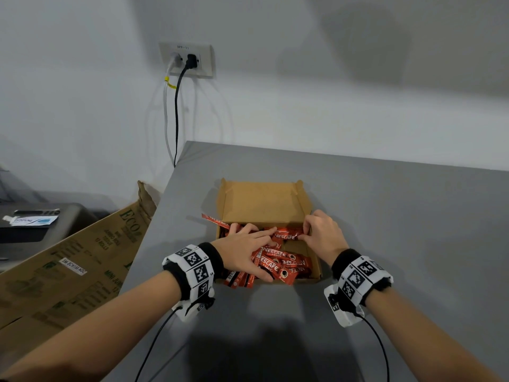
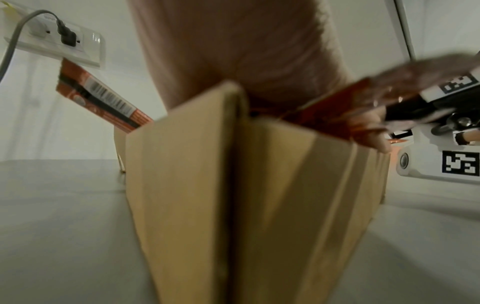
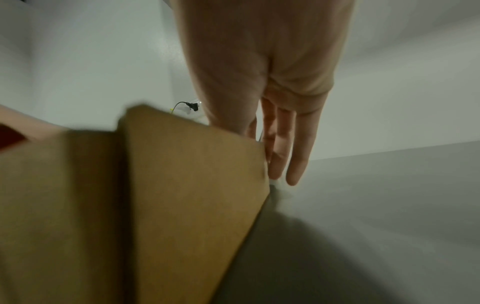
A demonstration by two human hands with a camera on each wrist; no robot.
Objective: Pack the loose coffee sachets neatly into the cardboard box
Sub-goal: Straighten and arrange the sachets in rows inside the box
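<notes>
An open cardboard box (image 1: 261,202) lies on the grey table (image 1: 385,216), and its near half holds a loose pile of red coffee sachets (image 1: 278,264). My left hand (image 1: 245,244) lies over the pile's left side, fingers straight and thumb spread toward the front wall. The right hand (image 1: 321,232) pinches the right end of one sachet (image 1: 286,235) lying across the box. Another sachet (image 1: 214,220) juts out over the left wall and shows as a tilted sachet (image 2: 103,96) in the left wrist view. Both wrist views are filled by the box wall (image 2: 233,185) (image 3: 182,185).
A large printed carton (image 1: 68,271) leans beside the table's left edge. A wall socket (image 1: 187,60) with two plugs sits behind, and its cables hang down to the table's back-left corner. A dark bin (image 1: 41,221) stands far left. Bare table surrounds the box to the right and front.
</notes>
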